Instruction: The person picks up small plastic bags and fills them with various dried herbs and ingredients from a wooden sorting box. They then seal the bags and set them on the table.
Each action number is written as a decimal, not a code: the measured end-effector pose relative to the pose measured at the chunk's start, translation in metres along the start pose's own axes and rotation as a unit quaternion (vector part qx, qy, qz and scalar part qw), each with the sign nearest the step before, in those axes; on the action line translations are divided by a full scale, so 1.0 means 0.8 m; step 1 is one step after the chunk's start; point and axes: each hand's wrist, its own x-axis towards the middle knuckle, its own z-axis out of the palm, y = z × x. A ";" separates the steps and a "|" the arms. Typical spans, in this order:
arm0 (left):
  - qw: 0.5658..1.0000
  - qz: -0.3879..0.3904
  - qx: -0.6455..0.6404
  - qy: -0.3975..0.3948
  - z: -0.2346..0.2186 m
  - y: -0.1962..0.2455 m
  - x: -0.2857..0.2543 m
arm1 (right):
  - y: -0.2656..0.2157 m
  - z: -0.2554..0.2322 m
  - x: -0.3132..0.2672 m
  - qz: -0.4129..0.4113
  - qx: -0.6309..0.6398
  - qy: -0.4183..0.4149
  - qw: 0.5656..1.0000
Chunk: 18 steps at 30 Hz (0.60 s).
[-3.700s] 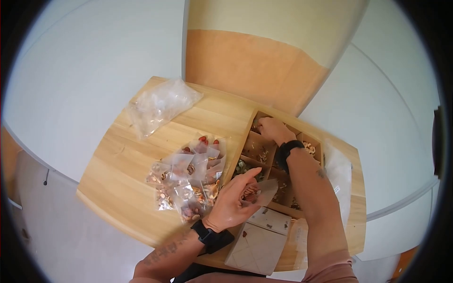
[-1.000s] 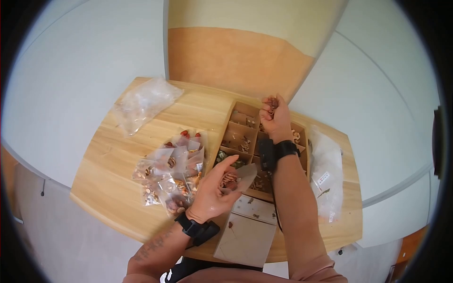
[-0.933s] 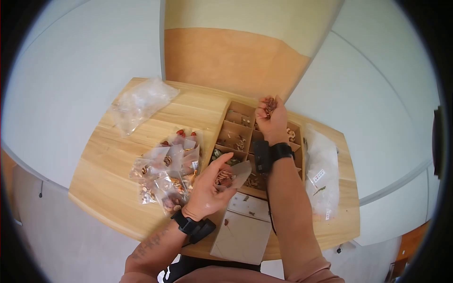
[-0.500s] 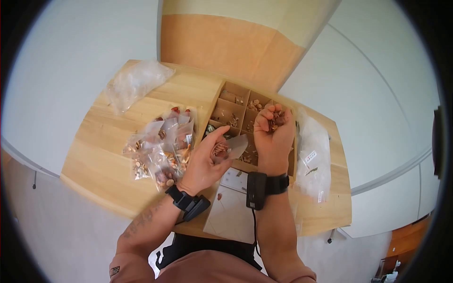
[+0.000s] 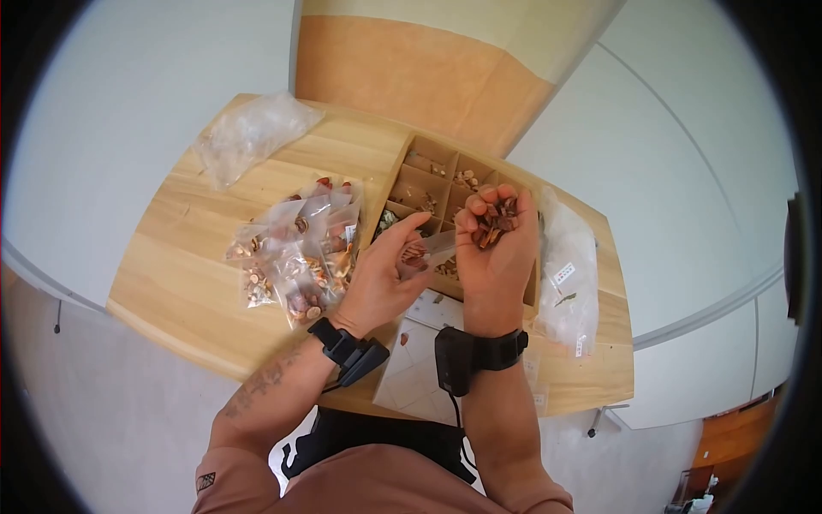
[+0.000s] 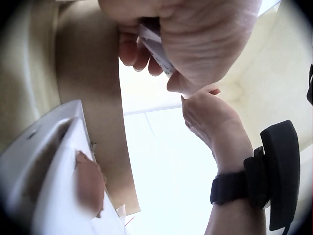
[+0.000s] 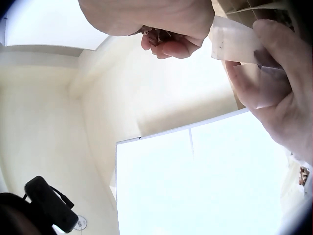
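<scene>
My left hand (image 5: 385, 278) holds a small translucent bag (image 5: 442, 246) between thumb and fingers, with reddish-brown dried slices (image 5: 413, 254) in its lower part. The bag's mouth points right, toward my other hand. My right hand (image 5: 505, 270) is turned palm up, fingers curled round a heap of darker reddish-brown dried pieces (image 5: 495, 224). It stands right beside the bag's mouth, over the compartment box (image 5: 418, 178). In the right wrist view the bag (image 7: 234, 43) shows whitish and partly covered by the left fingers.
Several filled clear bags (image 5: 287, 244) lie piled left of the box. A large crumpled plastic bag (image 5: 257, 133) is at the back left; another (image 5: 567, 283) lies along the right side. A white flat box (image 5: 419, 364) sits at the table's (image 5: 171, 274) front edge, below my wrists.
My right hand has come out of the far compartment with a handful of dried pieces and moved back toward me, close beside the bag. My left hand keeps its hold on the bag.
</scene>
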 end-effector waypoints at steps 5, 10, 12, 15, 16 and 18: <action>1.000 -0.004 -0.015 -0.003 0.001 -0.003 0.000 | 0.005 0.005 -0.001 -0.013 -0.016 0.004 1.000; 1.000 -0.006 -0.014 0.001 0.001 -0.002 -0.001 | 0.009 0.013 -0.007 -0.026 -0.045 0.032 0.998; 1.000 -0.009 -0.001 -0.003 0.000 -0.001 0.000 | 0.010 0.006 -0.004 -0.026 -0.040 0.006 0.999; 1.000 0.012 0.026 0.000 0.000 -0.003 0.001 | 0.010 0.002 -0.004 -0.035 -0.050 -0.012 0.998; 1.000 0.015 0.023 0.002 0.000 -0.005 0.001 | 0.010 0.001 -0.004 -0.040 -0.057 -0.013 0.998; 1.000 0.023 0.017 0.006 0.002 -0.008 0.001 | 0.008 0.002 -0.010 -0.019 -0.050 -0.013 0.998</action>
